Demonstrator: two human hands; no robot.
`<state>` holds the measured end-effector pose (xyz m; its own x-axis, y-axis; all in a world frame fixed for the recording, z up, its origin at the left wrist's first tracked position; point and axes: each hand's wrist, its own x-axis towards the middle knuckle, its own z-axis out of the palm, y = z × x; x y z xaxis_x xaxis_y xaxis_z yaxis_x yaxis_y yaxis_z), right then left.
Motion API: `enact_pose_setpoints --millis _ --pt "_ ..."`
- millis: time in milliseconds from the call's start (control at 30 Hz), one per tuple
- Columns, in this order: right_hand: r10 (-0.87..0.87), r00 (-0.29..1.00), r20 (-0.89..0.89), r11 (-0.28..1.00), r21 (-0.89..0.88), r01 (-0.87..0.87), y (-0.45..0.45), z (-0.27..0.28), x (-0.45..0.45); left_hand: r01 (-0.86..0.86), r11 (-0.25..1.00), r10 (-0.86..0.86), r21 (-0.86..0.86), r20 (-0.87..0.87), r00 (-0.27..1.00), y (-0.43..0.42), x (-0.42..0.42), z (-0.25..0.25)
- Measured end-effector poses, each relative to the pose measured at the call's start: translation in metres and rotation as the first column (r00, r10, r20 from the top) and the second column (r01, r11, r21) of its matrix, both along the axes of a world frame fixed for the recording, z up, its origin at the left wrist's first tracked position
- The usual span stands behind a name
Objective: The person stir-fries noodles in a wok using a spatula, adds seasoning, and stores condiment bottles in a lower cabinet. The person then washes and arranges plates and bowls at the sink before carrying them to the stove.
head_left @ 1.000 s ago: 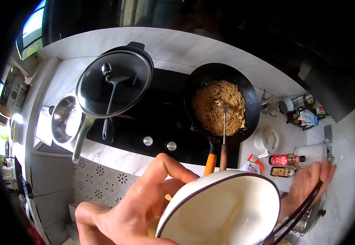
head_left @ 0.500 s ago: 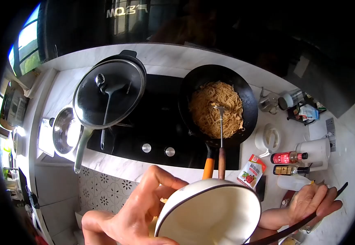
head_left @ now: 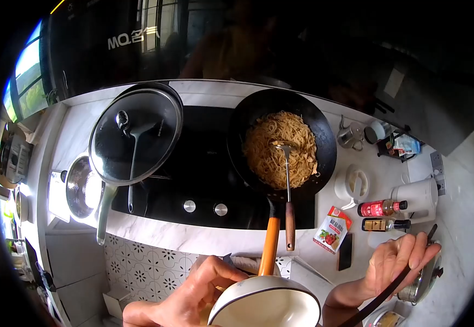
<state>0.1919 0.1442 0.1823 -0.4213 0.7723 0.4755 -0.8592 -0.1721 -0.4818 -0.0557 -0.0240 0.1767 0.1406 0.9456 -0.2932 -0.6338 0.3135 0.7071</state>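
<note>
My left hand (head_left: 193,294) grips a cream bowl (head_left: 267,305) with a dark rim at the bottom centre; the bowl is tilted so its inside shows. At the lower right, my right hand (head_left: 403,261) has its fingers closed on dark chopsticks (head_left: 381,300) that slant down towards the bowl. Beyond the bowl, a black wok (head_left: 324,141) on the stove holds noodles (head_left: 280,147). A spatula (head_left: 290,218) with a wooden handle rests in the noodles, beside the wok's orange handle (head_left: 269,245).
A lidded pan (head_left: 139,136) stands on the left of the black stove (head_left: 204,158), beside a metal colander (head_left: 79,185). Right of the stove are a seasoning packet (head_left: 332,231), a phone (head_left: 345,253), two bottles (head_left: 376,208), a white cup (head_left: 351,185) and a glass lid (head_left: 425,280).
The bowl in my left hand has moved lower in view and left. My right hand has come lower and nearer with the chopsticks. The camera view has tilted upward; the wok stays on the stove.
</note>
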Motion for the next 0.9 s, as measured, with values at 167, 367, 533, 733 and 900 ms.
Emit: enact_pose_setpoints --millis 167,367,533,733,900 --pt "-0.011 0.999 -0.03 0.996 -0.093 0.008 -0.005 -0.004 -0.003 -0.027 1.0 0.027 -0.001 0.01 1.0 -0.001 0.003 -0.004" --pt "0.055 0.998 -0.028 0.996 -0.073 -0.057 -0.011 -0.006 -0.003 -0.001 1.0 0.0 0.027 0.019 1.0 0.0 0.005 -0.008" --pt "0.186 0.981 -0.062 0.975 -0.107 -0.192 -0.021 -0.009 -0.004 0.0 1.0 -0.003 0.029 0.128 0.992 0.002 0.017 -0.016" --pt "-0.139 0.989 -0.055 0.963 -0.24 0.122 -0.002 -0.02 0.055 0.052 0.996 -0.06 0.072 0.11 0.992 0.01 0.018 -0.018" --pt "-0.714 0.584 0.387 0.571 -0.162 0.805 0.017 -0.06 0.1 -0.061 0.997 0.062 -0.05 0.012 0.998 0.013 0.029 -0.018"
